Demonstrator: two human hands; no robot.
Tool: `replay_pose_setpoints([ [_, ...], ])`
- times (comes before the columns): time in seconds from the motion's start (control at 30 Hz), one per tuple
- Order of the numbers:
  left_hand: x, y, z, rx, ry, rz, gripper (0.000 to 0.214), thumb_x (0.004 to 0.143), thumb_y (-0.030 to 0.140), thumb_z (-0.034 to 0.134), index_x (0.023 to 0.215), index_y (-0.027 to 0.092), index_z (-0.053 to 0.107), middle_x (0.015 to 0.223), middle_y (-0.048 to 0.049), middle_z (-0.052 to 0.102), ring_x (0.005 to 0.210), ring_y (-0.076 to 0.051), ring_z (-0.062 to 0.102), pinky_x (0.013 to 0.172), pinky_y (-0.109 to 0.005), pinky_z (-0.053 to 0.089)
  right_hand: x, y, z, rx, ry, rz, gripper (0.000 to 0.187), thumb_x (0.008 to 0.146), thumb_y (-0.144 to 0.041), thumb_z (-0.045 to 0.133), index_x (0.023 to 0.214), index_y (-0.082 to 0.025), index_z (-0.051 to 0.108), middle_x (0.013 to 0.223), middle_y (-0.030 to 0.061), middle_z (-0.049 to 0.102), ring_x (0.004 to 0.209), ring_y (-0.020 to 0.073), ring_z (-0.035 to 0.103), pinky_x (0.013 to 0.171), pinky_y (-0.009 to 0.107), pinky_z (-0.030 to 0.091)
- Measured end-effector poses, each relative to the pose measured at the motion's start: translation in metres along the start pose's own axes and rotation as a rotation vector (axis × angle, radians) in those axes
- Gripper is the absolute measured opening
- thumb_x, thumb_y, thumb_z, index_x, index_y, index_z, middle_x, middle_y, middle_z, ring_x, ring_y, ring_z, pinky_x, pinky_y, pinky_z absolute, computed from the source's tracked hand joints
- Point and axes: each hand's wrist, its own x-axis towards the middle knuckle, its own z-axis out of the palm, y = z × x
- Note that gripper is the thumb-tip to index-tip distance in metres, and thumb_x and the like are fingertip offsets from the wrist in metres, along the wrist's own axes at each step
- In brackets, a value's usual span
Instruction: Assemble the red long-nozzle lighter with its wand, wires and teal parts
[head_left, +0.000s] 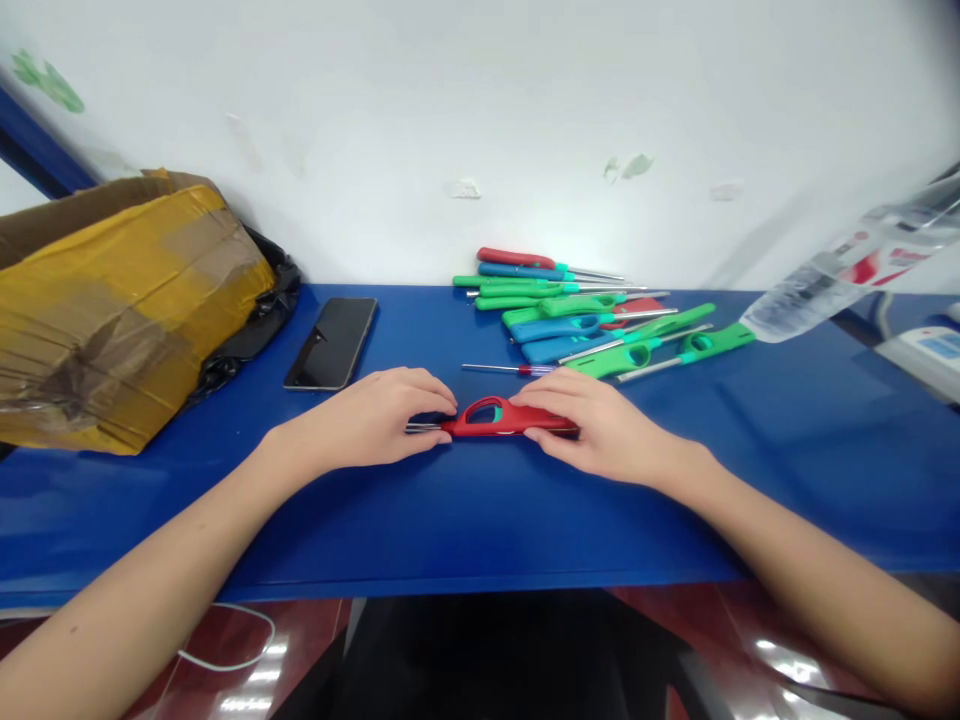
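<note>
A red long-nosed gas lighter (pixel 499 425) lies sideways over the blue table, its metal nozzle pointing left and a green trigger showing in its loop. My left hand (pixel 382 415) is closed around the nozzle end, thumb below and fingers above. Over the handle end, my right hand (pixel 592 420) grips the red body between thumb and fingers. Just behind my right hand is a screwdriver (pixel 525 370) with a thin metal shaft; its handle is partly hidden by the fingers. Beyond it lies a pile of green, blue and red lighters (pixel 570 310).
On the blue table (pixel 465 530), a black phone (pixel 332 343) lies left of the lighters. A taped cardboard box (pixel 127 310) with black plastic (pixel 262 320) stands at the far left. A clear bottle (pixel 832 270) and a white device (pixel 930 345) are at right. A white wall (pixel 375 120) rises behind.
</note>
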Motion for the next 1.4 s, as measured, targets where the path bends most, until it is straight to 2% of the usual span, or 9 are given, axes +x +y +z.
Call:
replay_pose_setpoints([
  [0.2, 0.0, 0.001, 0.0, -0.015, 0.003, 0.035, 0.023, 0.095, 0.026, 0.057, 0.11, 0.02, 0.073, 0.11, -0.005, 0.072, 0.1, -0.02, 0.065, 0.09, -0.032, 0.052, -0.002, 0.002, 0.003, 0.034, -0.024, 0.02, 0.029, 0.092, -0.023, 0.059, 0.12, -0.016, 0.065, 0.117, 0.0114, 0.07, 0.108, 0.0254, 0.064, 0.098, 0.044, 0.052],
  [0.43, 0.002, 0.005, 0.002, 0.032, -0.014, 0.011, 0.023, 0.095, 0.024, 0.056, 0.107, 0.018, 0.075, 0.109, -0.0062, 0.072, 0.099, -0.021, 0.064, 0.088, -0.034, 0.052, -0.003, -0.001, 0.001, 0.063, -0.055, 0.073, 0.031, 0.093, -0.021, 0.059, 0.123, -0.016, 0.065, 0.122, 0.011, 0.069, 0.11, 0.0232, 0.066, 0.095, 0.037, 0.055],
  [0.6, 0.001, 0.008, 0.007, 0.098, 0.003, 0.0, 0.022, 0.095, 0.025, 0.055, 0.103, 0.018, 0.075, 0.106, -0.0059, 0.073, 0.095, -0.022, 0.066, 0.089, -0.036, 0.052, -0.006, 0.002, 0.002, 0.048, -0.021, 0.029, 0.029, 0.095, -0.023, 0.058, 0.121, -0.015, 0.066, 0.122, 0.0108, 0.069, 0.107, 0.0211, 0.068, 0.095, 0.034, 0.056],
  [0.67, 0.002, 0.011, 0.012, 0.147, 0.037, -0.004, 0.024, 0.095, 0.028, 0.057, 0.111, 0.017, 0.072, 0.113, -0.0075, 0.072, 0.099, -0.024, 0.066, 0.09, -0.04, 0.053, -0.007, 0.004, 0.004, 0.016, -0.009, 0.0, 0.029, 0.096, -0.024, 0.056, 0.121, -0.014, 0.067, 0.122, 0.0116, 0.07, 0.107, 0.0214, 0.068, 0.095, 0.034, 0.057],
  [0.77, 0.005, 0.016, 0.025, 0.195, 0.129, 0.006, 0.045, 0.094, 0.034, 0.059, 0.135, 0.016, 0.057, 0.132, -0.0112, 0.063, 0.112, -0.029, 0.063, 0.096, -0.047, 0.051, -0.008, 0.006, 0.007, -0.052, -0.001, -0.038, 0.03, 0.097, -0.025, 0.055, 0.121, -0.012, 0.066, 0.122, 0.0128, 0.07, 0.107, 0.0224, 0.069, 0.095, 0.035, 0.057],
  [0.97, 0.02, 0.019, 0.052, 0.105, 0.301, 0.069, 0.031, 0.097, 0.03, 0.055, 0.121, 0.015, 0.067, 0.125, -0.0114, 0.067, 0.109, -0.026, 0.064, 0.094, -0.043, 0.055, -0.009, 0.005, 0.013, -0.224, 0.05, -0.133, 0.03, 0.098, -0.024, 0.05, 0.117, -0.011, 0.068, 0.118, 0.0139, 0.072, 0.097, 0.0237, 0.073, 0.086, 0.037, 0.062],
  [1.17, 0.028, 0.02, 0.06, 0.078, 0.435, 0.076, 0.025, 0.093, 0.027, 0.06, 0.11, 0.012, 0.071, 0.108, -0.0115, 0.072, 0.099, -0.024, 0.066, 0.09, -0.041, 0.056, -0.009, 0.002, 0.013, -0.278, 0.085, -0.201, 0.03, 0.099, -0.021, 0.047, 0.115, -0.009, 0.07, 0.115, 0.0142, 0.073, 0.097, 0.0245, 0.073, 0.087, 0.037, 0.062],
  [1.4, 0.03, 0.028, 0.063, 0.106, 0.442, -0.021, 0.03, 0.084, 0.023, 0.063, 0.111, 0.011, 0.07, 0.106, -0.0116, 0.071, 0.094, -0.025, 0.066, 0.083, -0.041, 0.057, -0.011, 0.003, 0.012, -0.139, 0.034, -0.113, 0.035, 0.095, -0.02, 0.05, 0.126, -0.011, 0.064, 0.125, 0.0135, 0.069, 0.11, 0.0246, 0.069, 0.095, 0.039, 0.058],
])
